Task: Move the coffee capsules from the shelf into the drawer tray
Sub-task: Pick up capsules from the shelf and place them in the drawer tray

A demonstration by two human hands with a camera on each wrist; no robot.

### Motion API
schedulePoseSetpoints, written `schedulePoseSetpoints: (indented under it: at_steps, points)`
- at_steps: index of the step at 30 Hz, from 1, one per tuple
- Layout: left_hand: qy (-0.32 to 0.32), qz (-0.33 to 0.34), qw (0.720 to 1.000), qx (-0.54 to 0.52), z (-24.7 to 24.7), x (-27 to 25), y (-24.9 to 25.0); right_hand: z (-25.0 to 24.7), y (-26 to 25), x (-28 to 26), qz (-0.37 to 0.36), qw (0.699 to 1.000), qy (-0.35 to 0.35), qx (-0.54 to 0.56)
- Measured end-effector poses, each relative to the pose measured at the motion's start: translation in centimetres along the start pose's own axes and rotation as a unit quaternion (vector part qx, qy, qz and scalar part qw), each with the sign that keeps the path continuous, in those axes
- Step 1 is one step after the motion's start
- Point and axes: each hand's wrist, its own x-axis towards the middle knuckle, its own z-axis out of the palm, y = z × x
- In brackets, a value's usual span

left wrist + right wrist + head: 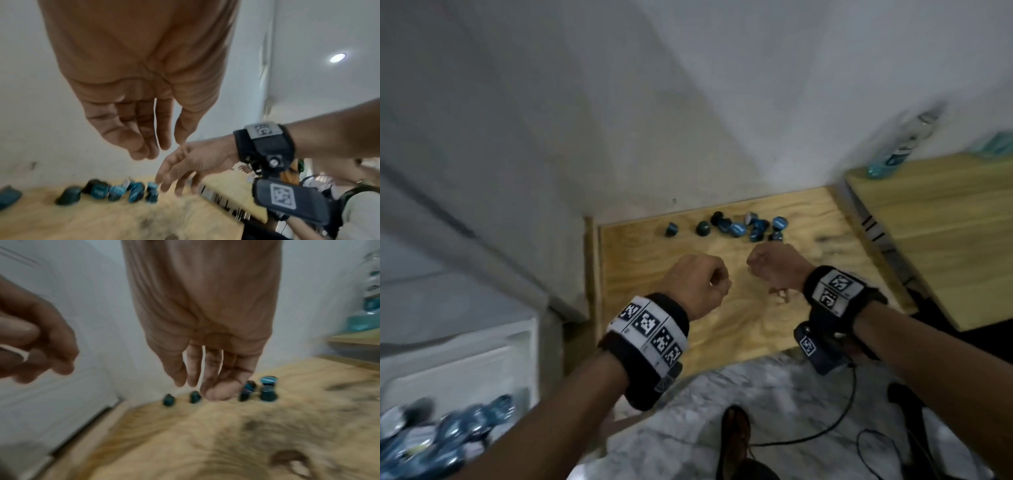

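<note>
Several dark blue coffee capsules (736, 228) lie scattered at the back of a wooden shelf (739, 318), close to the white wall. Both hands hover over the shelf, short of the capsules. My left hand (702, 286) hangs with relaxed fingers and holds nothing; in its wrist view, the left hand (162, 146) is above the capsules (117, 192). My right hand (770, 267) is nearest the right end of the cluster, empty, its fingers (193, 379) loosely extended toward the capsules (267, 392). The white drawer tray (465, 370) at lower left holds several blue capsules (458, 435).
A clear bottle (904, 144) with a blue label stands on a higher wooden surface (945, 233) to the right. Black cables (825, 428) and a shoe (736, 431) are on the marble floor below. The wall closes off the shelf's back and left.
</note>
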Motion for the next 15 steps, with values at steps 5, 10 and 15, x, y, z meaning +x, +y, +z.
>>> schedulePoseSetpoints:
  at_steps: [5,10,15]
  points:
    - [-0.019,-0.012,0.997,0.077,6.6,13.7,1.2,-1.5,7.9,8.0,0.014,0.993,0.109,-0.031]
    - [-0.039,0.029,0.984,0.171,11.0,21.9,0.3,-0.4,10.8,12.9,-0.005,0.989,0.134,-0.056]
    - [-0.058,0.040,0.965,0.251,13.4,24.5,-0.3,0.8,12.5,14.1,-0.048,0.986,0.144,-0.064]
